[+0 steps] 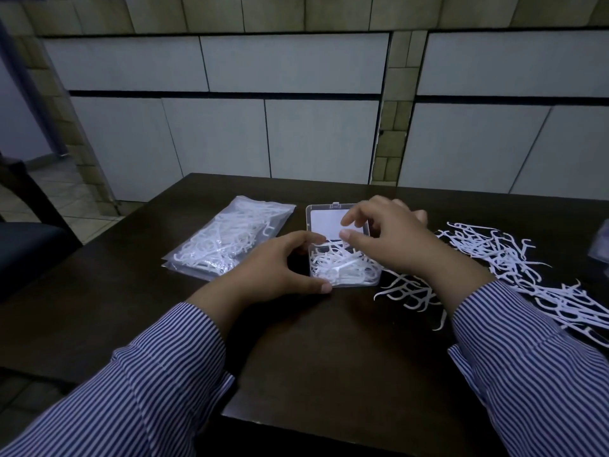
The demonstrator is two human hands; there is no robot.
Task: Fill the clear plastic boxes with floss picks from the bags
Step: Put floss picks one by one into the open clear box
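A clear plastic box (342,270) sits open on the dark table, its lid (326,219) lying flat behind it, and white floss picks fill its base. My left hand (280,263) grips the box's left side, thumb at the near corner. My right hand (392,239) hovers over the box with fingers spread and curled; I cannot tell whether it pinches a pick. A sealed bag of floss picks (230,240) lies to the left. A loose pile of floss picks (514,275) spreads to the right.
The dark wooden table (329,357) ends close to my body and at the left. A dark chair (23,245) stands at the left. White wall panels rise behind the table. Something clear shows at the far right edge (601,245).
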